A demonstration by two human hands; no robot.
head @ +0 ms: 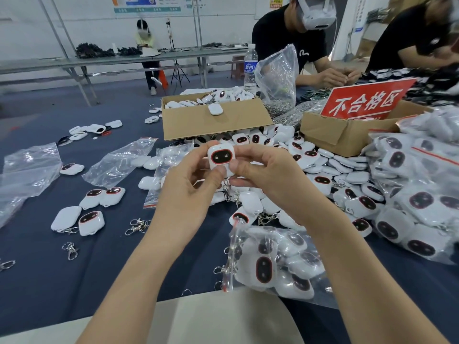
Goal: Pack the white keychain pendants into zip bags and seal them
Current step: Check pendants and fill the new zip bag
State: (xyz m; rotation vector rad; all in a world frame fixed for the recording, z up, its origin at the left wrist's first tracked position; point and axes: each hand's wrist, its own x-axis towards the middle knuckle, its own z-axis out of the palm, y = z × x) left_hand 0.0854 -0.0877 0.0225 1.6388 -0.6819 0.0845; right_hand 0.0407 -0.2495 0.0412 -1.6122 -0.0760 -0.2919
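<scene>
pendant in hand: you've got one white pendant (pixel 221 157) held up off the table, dark face w/ red ring turned to you. prob so you can check it before bagging.
left hand: your left hand (pixel 191 187) grasps the pendant's lower-left edge, thumb on it, fingers curled behind.
right hand: your right hand (pixel 260 175) pinches the right side, thumb in front. the 2-hand hold keeps it square to your eyes.
open zip bag: part-filled zip bag (pixel 275 266) lies just beside your right forearm, red-strip mouth to the left. rings poke out, so it reads as unsealed. it's close, so the drop-in is short.
supply: loose pile (pixel 323 170) sits right behind your hands, by the cardboard box (pixel 213 120), w/in easy reach.
empty bags: spare bags (pixel 119 160) lie flat to your left on the blue cloth (pixel 99 269), ready for the nxt batch.
done bags: filled bags (pixel 422 199) are stacked at far right, out of the work area.
next, my guess: slip it into the open mouth. watch the clasp (pixel 226 191) doesn't snag the zip.
</scene>
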